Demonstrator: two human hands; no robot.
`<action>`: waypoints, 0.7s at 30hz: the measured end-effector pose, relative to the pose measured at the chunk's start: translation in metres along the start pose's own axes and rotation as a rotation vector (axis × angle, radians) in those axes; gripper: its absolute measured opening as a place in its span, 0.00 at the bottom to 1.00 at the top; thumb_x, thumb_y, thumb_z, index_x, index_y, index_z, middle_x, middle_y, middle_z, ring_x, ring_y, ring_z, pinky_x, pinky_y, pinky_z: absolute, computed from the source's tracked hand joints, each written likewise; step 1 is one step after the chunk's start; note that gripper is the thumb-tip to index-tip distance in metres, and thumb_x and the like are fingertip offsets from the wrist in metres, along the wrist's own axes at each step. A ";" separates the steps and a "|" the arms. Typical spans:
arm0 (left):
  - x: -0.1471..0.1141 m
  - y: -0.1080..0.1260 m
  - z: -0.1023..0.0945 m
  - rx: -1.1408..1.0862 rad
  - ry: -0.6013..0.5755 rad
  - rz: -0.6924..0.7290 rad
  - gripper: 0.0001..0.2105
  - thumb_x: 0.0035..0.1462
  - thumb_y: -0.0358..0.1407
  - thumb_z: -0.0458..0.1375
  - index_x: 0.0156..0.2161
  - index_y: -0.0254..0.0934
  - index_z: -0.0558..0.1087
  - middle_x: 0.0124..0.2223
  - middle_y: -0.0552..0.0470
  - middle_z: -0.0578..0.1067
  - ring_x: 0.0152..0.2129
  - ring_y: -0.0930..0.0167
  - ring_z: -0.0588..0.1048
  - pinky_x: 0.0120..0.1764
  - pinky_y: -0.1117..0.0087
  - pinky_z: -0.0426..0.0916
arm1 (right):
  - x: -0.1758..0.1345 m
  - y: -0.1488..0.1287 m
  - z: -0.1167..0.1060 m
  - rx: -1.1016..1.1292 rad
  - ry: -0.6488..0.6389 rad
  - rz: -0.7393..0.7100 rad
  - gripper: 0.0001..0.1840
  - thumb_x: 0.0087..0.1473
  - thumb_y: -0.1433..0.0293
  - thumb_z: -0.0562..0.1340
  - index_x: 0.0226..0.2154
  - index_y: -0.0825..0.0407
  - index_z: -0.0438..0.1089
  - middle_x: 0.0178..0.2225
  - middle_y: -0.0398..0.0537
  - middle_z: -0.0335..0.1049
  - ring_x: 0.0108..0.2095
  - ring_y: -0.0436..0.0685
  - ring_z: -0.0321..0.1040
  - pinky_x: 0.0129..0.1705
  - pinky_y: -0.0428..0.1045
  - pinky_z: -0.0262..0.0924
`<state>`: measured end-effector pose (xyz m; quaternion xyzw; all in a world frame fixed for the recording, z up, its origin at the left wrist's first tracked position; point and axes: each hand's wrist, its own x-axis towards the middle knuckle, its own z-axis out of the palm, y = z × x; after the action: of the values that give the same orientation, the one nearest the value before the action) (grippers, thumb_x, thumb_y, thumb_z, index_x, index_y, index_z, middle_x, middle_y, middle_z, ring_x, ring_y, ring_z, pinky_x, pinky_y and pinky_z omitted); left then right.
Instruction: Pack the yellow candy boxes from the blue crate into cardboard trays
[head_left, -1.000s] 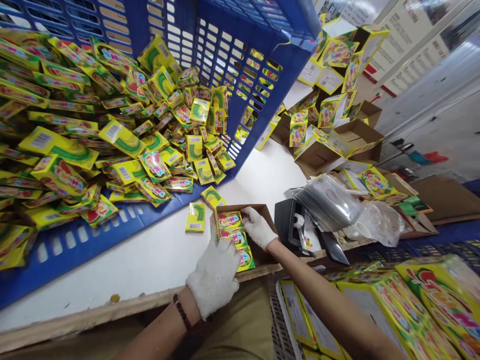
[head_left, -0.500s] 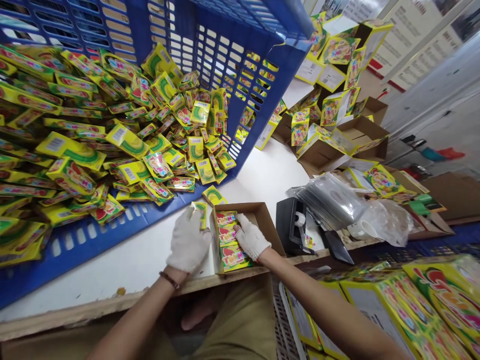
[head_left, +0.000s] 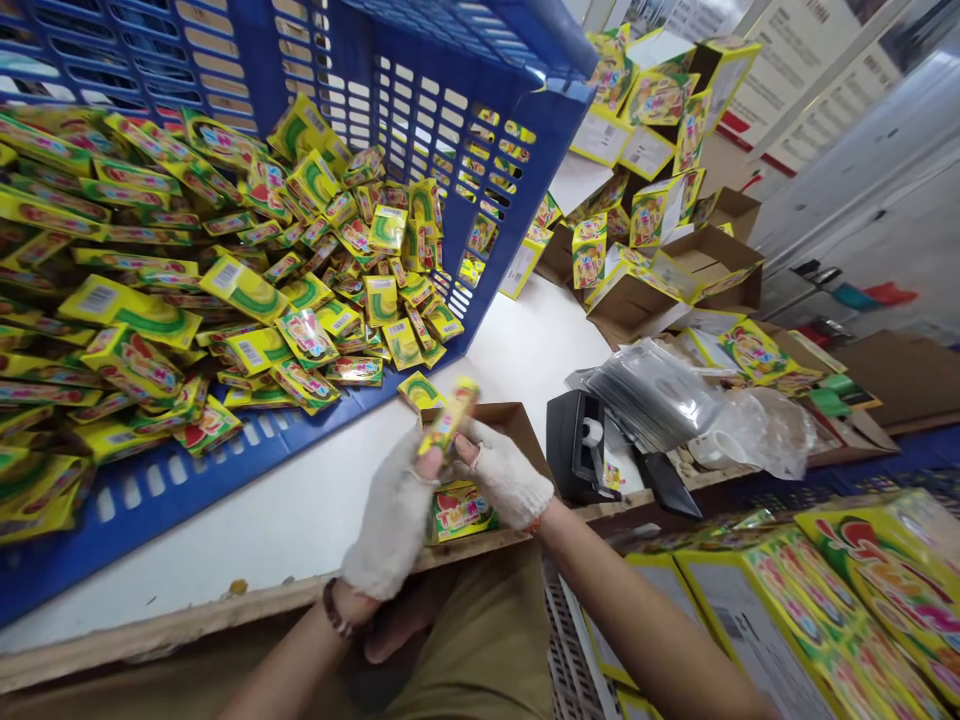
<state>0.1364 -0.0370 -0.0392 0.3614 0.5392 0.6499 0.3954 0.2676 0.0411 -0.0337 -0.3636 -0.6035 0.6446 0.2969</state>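
Note:
Both of my hands wear white gloves with bare fingertips. Between them, tilted up above an open brown cardboard box, is a small yellow candy pack, somewhat blurred. My left hand grips its near side with the thumb on top. My right hand has its fingers curled at the pack's right edge, partly hidden behind it. Inside the cardboard box lies a similar pack with its printed face up; my hands cover the others. Another loose yellow pack rests on the white table beyond my left hand.
A blue plastic crate on its side spills many yellow packs on the left. Right of the box stand a black tape dispenser and a stack of clear plastic bags. Printed display boxes pile up behind; filled ones sit lower right.
My left hand has lifted a pack from beside the cardboard box and moved right over it. My right hand has risen from the packs inside to meet it. The view has shifted slightly.

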 end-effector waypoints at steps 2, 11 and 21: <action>-0.006 0.004 0.008 0.206 -0.080 0.043 0.20 0.60 0.51 0.51 0.43 0.37 0.75 0.38 0.48 0.78 0.36 0.65 0.74 0.42 0.64 0.70 | 0.003 -0.001 -0.002 0.158 0.027 -0.021 0.27 0.50 0.51 0.65 0.47 0.49 0.68 0.43 0.49 0.74 0.42 0.58 0.71 0.44 0.53 0.67; -0.031 -0.007 0.023 1.270 -0.456 0.418 0.21 0.55 0.50 0.58 0.43 0.33 0.76 0.47 0.37 0.76 0.49 0.52 0.69 0.56 0.43 0.56 | 0.032 -0.006 -0.086 -0.438 -0.028 0.075 0.17 0.42 0.63 0.66 0.35 0.52 0.67 0.29 0.41 0.71 0.32 0.53 0.67 0.35 0.47 0.62; -0.030 -0.013 0.024 1.315 -0.587 0.379 0.24 0.53 0.50 0.59 0.45 0.29 0.76 0.46 0.35 0.76 0.47 0.51 0.70 0.53 0.47 0.59 | 0.060 0.006 -0.044 -0.958 0.132 0.142 0.01 0.47 0.72 0.62 0.27 0.51 0.69 0.26 0.42 0.64 0.30 0.52 0.61 0.32 0.46 0.55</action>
<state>0.1722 -0.0531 -0.0494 0.7690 0.6174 0.1266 0.1065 0.2711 0.1146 -0.0468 -0.5397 -0.7858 0.2887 0.0891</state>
